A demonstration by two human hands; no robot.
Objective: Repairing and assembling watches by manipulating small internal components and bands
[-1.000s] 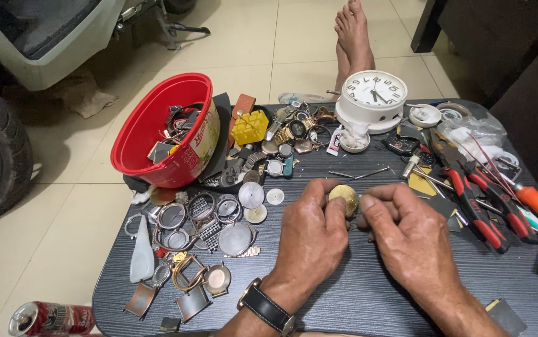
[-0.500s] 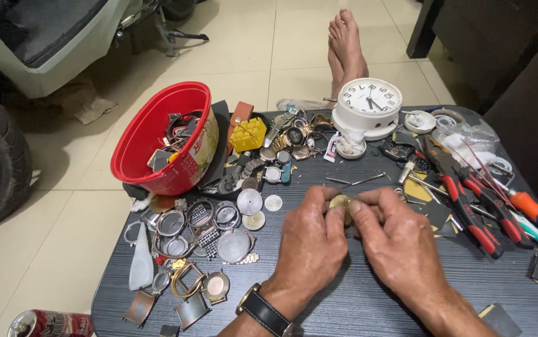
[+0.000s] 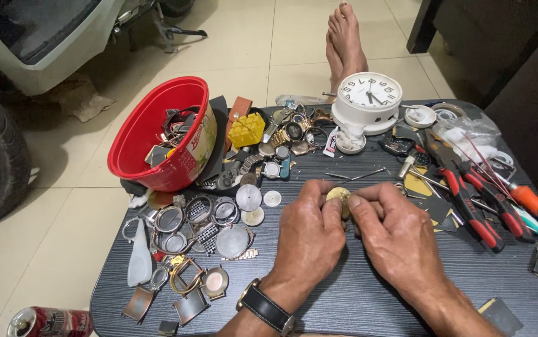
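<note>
A tiled floor with pale square tiles runs under a low dark wood-grain table, and a pair of bare feet rests on the floor beyond its far edge.

Over the middle of the table the two hands meet around a small round gold-coloured watch case. The left hand, with a black-strapped wristwatch on its wrist, pinches the case from the left with thumb and forefinger. The right hand closes on it from the right, its fingertips touching the case's right rim. The case sits between the two sets of fingertips, raised just clear of the tabletop, its face tilted up toward the camera. Both hands are equally close; neither has to reach.

To the left lie loose silver watch cases and round crystals, and behind them a red oval plastic tub leans, holding more watch parts. A yellow plastic block sits beside it. Straight beyond the hands stands a white round table clock. Red-handled pliers and an orange-handled screwdriver lie near the right hand. A red drink can lies on the floor at the table's near left corner.
</note>
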